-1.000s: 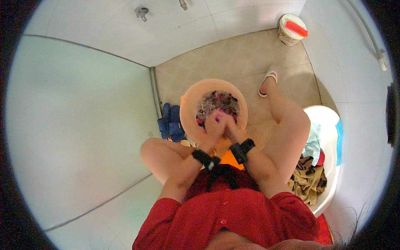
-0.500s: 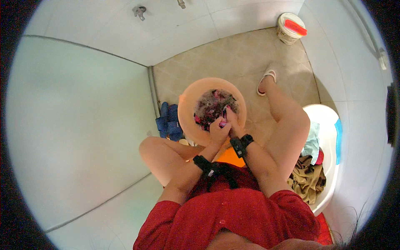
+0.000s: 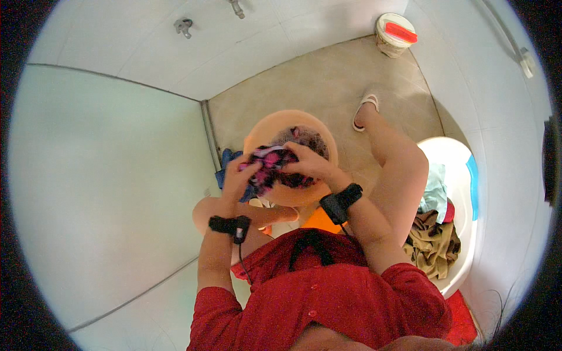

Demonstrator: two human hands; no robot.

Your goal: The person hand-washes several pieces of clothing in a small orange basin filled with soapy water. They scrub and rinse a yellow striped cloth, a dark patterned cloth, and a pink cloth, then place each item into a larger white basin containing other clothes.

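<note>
Head view: my left hand [image 3: 239, 177] is closed on the left end of a dark-and-pink cloth [image 3: 270, 162], fingers and thumb gripping it; my right hand [image 3: 307, 162] pinches the same cloth at its right end; the cloth hangs bunched between them, over the near left part of the peach basin [image 3: 256, 130]; inside the basin lies frothy water [image 3: 298, 136]; left of the basin, partly hidden, are blue slippers [image 3: 227, 159]; nearer me than the basin shows an orange thing [image 3: 323, 221]; right of the basin, past my bent leg, stands a white tub [image 3: 466, 237] with pale green cloth [image 3: 432, 190] and brown cloth [image 3: 438, 248] in it; beyond the basin, toward the right, a white bucket [image 3: 391, 47] carries a red object [image 3: 401, 33].
</note>
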